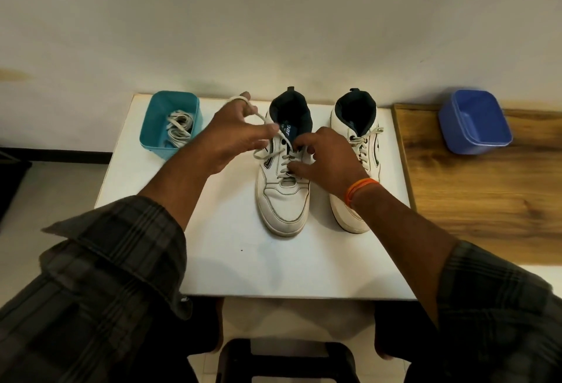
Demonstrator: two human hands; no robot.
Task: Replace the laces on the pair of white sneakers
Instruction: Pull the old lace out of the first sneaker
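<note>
the light is dim and warm, with the white table [231,261] the brightest surface in view. the wall [273,17] above it is a dull, evenly lit grey-beige that darkens toward the upper corners (a mild vignette). shadows are soft: faint ones lie beside the sneakers [282,200] and behind the teal bin [182,102]. the space under the table is nearly black. no hard glare shows, only a weak sheen on the blue bin [456,127] and the wood shelf [486,200]. wide-angle distortion bends the table's edges and stretches the sleeves [91,291] at the lower corners. the left hand [234,136] looks slightly smeared, and overall detail is a little soft.
</note>
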